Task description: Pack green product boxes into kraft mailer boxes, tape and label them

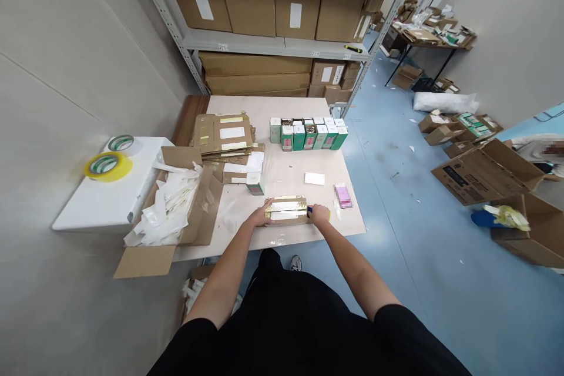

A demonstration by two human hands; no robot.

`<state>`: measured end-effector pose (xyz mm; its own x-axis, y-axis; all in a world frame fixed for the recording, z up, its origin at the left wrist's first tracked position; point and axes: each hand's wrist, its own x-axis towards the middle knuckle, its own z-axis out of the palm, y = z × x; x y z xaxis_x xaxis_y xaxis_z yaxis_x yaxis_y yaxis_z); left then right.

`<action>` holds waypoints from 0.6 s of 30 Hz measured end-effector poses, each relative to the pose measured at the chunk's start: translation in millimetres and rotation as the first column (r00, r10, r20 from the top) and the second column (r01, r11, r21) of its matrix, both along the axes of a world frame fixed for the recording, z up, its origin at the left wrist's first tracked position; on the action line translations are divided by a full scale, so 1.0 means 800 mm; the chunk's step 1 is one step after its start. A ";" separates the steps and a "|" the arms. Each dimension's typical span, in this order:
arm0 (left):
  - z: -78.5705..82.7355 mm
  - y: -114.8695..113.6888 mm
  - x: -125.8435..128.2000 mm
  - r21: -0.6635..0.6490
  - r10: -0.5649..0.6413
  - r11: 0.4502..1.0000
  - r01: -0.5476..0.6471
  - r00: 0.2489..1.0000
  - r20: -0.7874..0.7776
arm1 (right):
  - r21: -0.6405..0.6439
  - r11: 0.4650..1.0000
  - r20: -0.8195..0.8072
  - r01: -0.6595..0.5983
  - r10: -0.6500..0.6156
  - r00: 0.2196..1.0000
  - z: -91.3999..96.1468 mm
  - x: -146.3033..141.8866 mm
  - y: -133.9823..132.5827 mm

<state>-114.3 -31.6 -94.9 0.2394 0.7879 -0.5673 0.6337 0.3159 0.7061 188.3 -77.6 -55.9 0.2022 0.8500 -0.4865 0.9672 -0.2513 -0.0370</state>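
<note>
A small brown cardboard box (286,210) with shiny tape across its top lies near the table's front edge. My left hand (259,217) presses against its left end, fingers curled on it. My right hand (319,214) sits at its right end and grips a blue and yellow thing (310,210), probably a tape dispenser. A small green and white carton (255,184) stands just behind the box.
A row of green and white cartons (308,133) stands at the table's far side. Flat cardboard mailers (224,136) pile at the left, beside an open box of white bags (167,211). Tape rolls (108,165) rest on a white side table. Shelves hold boxes; open boxes (487,170) litter the blue floor.
</note>
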 end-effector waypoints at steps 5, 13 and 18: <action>-0.004 0.001 0.002 -0.028 0.042 0.999 -0.041 0.997 0.060 | 0.192 0.959 0.003 0.210 -0.215 0.977 -0.040 0.027 -0.038; -0.016 -0.021 0.040 0.179 0.263 0.950 -0.255 0.965 -0.021 | 0.085 0.939 -0.189 0.333 -0.313 0.931 -0.068 0.056 -0.047; -0.019 -0.033 0.054 0.216 0.225 0.959 -0.185 0.958 -0.179 | 0.054 0.866 -0.594 0.497 -0.372 0.714 -0.059 0.007 -0.013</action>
